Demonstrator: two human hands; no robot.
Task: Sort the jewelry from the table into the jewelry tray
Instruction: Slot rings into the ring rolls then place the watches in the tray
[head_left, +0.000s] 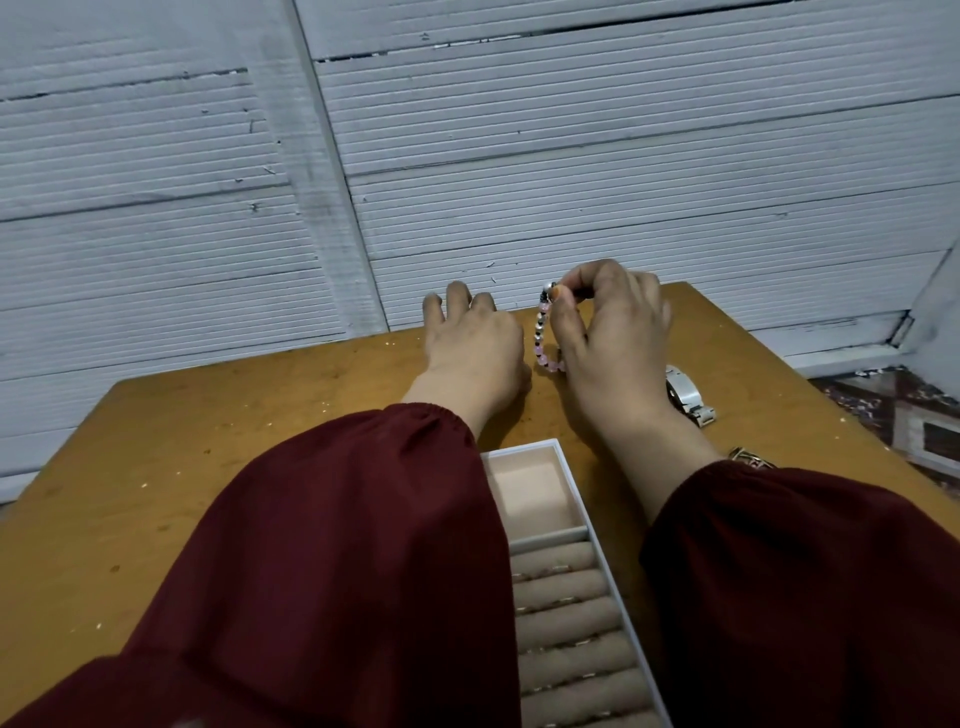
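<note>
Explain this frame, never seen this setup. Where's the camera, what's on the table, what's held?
No robot: a person works bare-handed, filmed by one camera on their head looking forward and down. The right hand pinches the top of a beaded bracelet, pink, black and white. The left hand lies flat on the wooden table, holding nothing visible. Nearest the person is the jewelry tray: one empty square compartment, then padded rolls with rings tucked in. A silver metal band lies right of the right hand.

Right hand (613, 338) pinching beaded bracelet (543, 332), left hand (472, 343) resting flat on table (208, 441)
</note>
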